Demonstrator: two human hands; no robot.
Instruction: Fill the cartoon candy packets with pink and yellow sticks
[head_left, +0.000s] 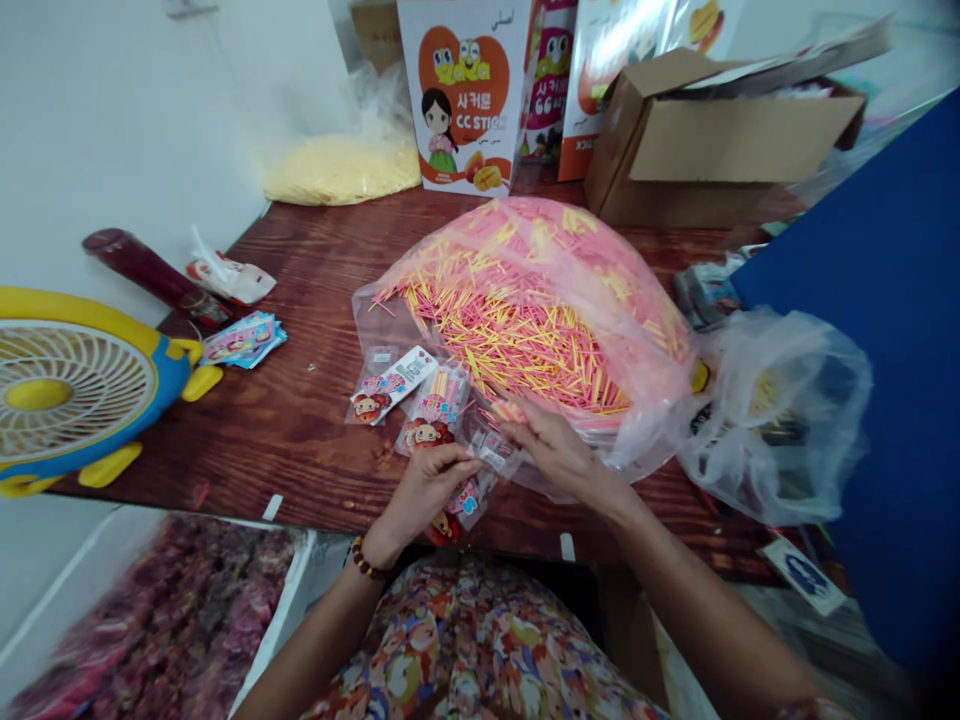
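My left hand is closed on a small clear printed sachet near the table's front edge. My right hand pinches the sachet's open top, with a few pink and yellow sticks at its fingertips. Right behind my hands lies a big clear plastic bag heaped with pink and yellow sticks. Two filled sachets and an emptier one lie flat on the wooden table just left of my hands.
A yellow-and-blue fan stands at the left. More sachets and a dark red tube lie nearby. Printed cartons and a brown box stand at the back. A crumpled clear bag is at the right, a tray of dark pink packets below left.
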